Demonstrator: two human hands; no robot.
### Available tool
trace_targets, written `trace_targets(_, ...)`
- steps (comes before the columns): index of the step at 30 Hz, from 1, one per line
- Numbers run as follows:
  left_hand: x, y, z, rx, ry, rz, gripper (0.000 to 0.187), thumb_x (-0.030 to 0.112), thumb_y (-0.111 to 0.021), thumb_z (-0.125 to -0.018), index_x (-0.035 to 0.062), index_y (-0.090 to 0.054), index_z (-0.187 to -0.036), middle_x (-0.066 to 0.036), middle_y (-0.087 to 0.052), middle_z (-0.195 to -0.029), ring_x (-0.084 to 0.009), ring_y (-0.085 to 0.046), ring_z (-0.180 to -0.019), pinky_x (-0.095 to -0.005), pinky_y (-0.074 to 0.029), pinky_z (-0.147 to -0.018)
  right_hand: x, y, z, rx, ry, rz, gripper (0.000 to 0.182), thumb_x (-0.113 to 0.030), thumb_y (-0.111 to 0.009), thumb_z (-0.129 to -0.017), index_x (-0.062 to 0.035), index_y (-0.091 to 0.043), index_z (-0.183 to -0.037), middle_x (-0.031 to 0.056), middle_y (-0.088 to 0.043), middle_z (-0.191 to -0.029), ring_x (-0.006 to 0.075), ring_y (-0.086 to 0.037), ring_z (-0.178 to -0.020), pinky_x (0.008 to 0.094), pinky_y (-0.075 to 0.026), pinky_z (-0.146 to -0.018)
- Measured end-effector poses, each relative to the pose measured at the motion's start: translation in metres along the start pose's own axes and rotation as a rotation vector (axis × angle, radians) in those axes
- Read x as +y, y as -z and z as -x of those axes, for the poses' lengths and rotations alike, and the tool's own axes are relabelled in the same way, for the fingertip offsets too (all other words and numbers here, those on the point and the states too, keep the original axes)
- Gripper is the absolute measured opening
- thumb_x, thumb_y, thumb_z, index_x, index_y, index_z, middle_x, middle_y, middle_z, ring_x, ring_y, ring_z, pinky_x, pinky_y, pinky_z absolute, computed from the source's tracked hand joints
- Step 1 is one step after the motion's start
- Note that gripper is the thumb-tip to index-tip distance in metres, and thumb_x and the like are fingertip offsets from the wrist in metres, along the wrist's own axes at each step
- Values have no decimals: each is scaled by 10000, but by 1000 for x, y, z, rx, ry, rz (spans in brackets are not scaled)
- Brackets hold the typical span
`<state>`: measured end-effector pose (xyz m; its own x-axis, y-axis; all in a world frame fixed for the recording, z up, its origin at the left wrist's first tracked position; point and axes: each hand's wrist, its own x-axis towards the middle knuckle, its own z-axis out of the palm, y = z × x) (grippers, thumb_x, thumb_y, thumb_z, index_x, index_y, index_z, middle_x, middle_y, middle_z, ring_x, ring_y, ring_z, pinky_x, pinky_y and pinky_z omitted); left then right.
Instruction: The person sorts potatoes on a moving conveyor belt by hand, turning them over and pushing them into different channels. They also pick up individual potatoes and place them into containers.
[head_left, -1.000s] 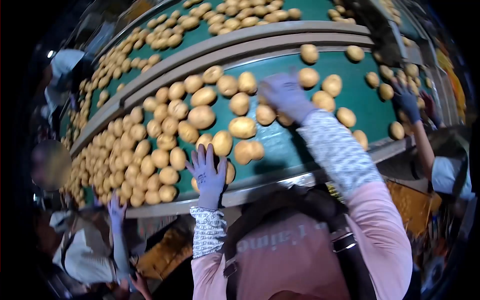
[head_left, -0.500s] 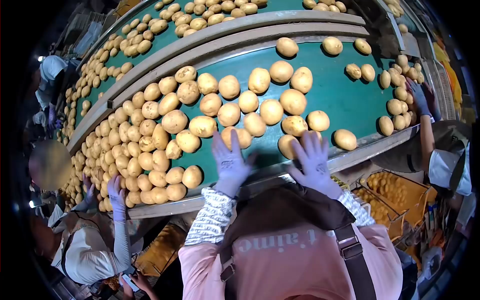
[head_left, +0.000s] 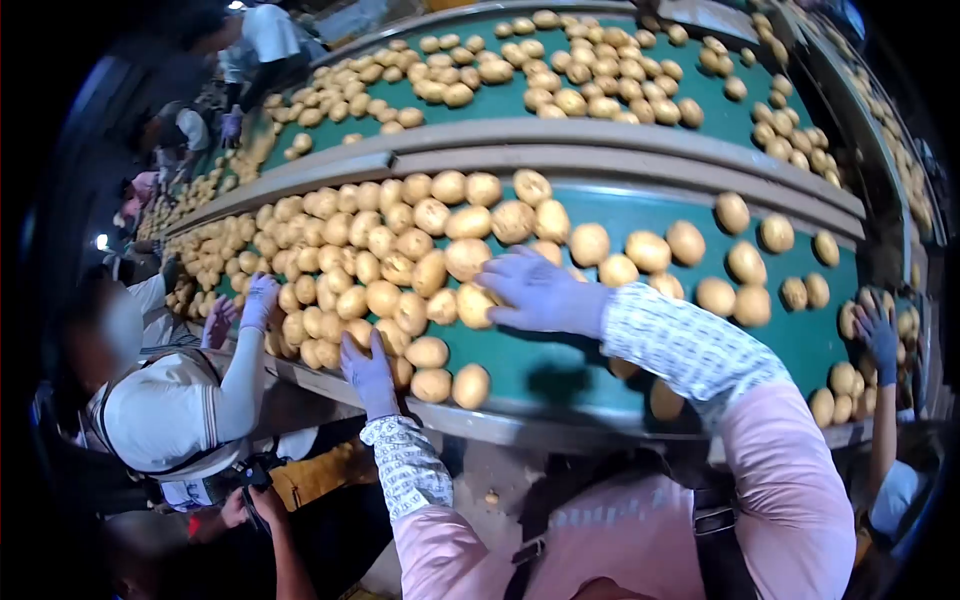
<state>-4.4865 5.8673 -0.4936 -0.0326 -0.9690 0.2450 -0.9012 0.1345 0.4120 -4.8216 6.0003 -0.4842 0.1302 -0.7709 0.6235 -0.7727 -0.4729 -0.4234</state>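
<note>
Right, both hands are on the near green belt (head_left: 700, 345), sorting potatoes. Right hand (head_left: 535, 292) reaches out flat over the belt, fingers spread, palm down on the potato (head_left: 477, 305) at the right edge of the dense potato cluster (head_left: 350, 255); its grip is loose and unclosed, nothing lifted. Left hand (head_left: 368, 370) sits at the near metal rim (head_left: 480, 418), fingers extended, resting against the cluster's nearest potatoes, also holding nothing. To do this well, I'd judge: roll each potato under the palm to check all faces, close fingers fully round one before lifting, don't rake the pile. Edges: the near rim is low, and two potatoes (head_left: 450, 383) lie just beside it, so a careless sweep could push them over. Open room: bare belt right of the cluster, scattered potatoes only, good for spreading the pile. Left of the cluster a co-worker's gloved hand (head_left: 258, 298) works the same pile; another person's hand (head_left: 878, 335) at the belt's far right end. Stay between.
</note>
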Motion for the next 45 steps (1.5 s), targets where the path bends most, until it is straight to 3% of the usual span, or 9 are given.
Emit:
trace_targets(1,-11,-1,-19,-5,37,58,722,480,-647,-925,-1,-465,-1432,-279,-473,-1447,-421,-445,-1347,-485,-361,-1118,0,2,-45,-347,-110,-86,551,-390,-635,-893,-19,-560,-1294,190,-587,-1271,348,-542,-1217,497,-375,-1080)
trace_targets(8,-47,-1,-52,-57,171,226,645,516,-687,-895,60,-545,-1328,-188,-679,-1168,-311,-667,-1068,-402,-505,-964,16,-148,-193,-490,-83,-115,658,-598,-621,-815,-52,-640,-1183,208,-700,-1070,373,-671,-1010,503,-491,-913)
trace_targets(15,-4,5,-22,-136,239,579,513,430,-649,-951,-12,-641,-1213,-144,-690,-1124,-234,-641,-1034,-340,-482,-955,-1,-129,-205,-726,-148,11,731,-616,-635,-824,-45,-525,-1267,200,-668,-1220,322,-630,-1159,464,-476,-948)
trace_targets(30,209,-28,223,-343,442,1473,638,299,-485,-1040,78,-225,-1580,-152,-375,-1520,-250,-459,-1328,-372,-398,-1098,17,42,-32,-1082,-214,-31,554,-545,-621,-786,-116,-749,-1112,150,-720,-1116,347,-673,-1055,473,-522,-911)
trace_targets(32,214,-41,265,-186,-398,358,667,296,-465,-1039,31,-179,-1581,-205,-341,-1537,-273,-442,-1352,-385,-387,-1113,20,75,0,-1167,-242,-46,491,-513,-634,-763,-110,-789,-998,117,-753,-1006,330,-695,-1007,491,-533,-856)
trace_targets(34,273,-42,296,-435,-21,854,704,285,-470,-1025,-55,-158,-1556,-259,-278,-1565,-316,-363,-1418,-404,-308,-1164,21,102,46,-1070,-182,26,456,-500,-643,-748,-101,-794,-909,102,-754,-910,317,-702,-966,483,-521,-816)
trace_targets(37,306,-68,341,-461,-47,823,747,288,-484,-1021,-85,-115,-1552,-260,-245,-1583,-330,-291,-1451,-394,-217,-1200,30,122,113,-843,-68,173,419,-480,-664,-719,-88,-779,-814,105,-734,-809,289,-694,-858,442,-480,-765)
trace_targets(42,363,-91,404,-863,403,1324,713,240,-548,-1006,9,-175,-1568,-269,-324,-1529,-361,-393,-1384,-404,-331,-1141,34,224,204,-805,-358,236,404,-468,-665,-693,-71,-743,-686,157,-678,-727,331,-643,-803,448,-465,-762)
trace_targets(45,414,-111,417,-736,-259,1102,553,191,-604,-960,37,-385,-1444,-252,-461,-1395,-382,-510,-1222,-420,-408,-1058,46,290,254,-652,-492,292,458,-504,-645,-754,-56,-743,-744,170,-669,-733,348,-637,-803,463,-471,-779)
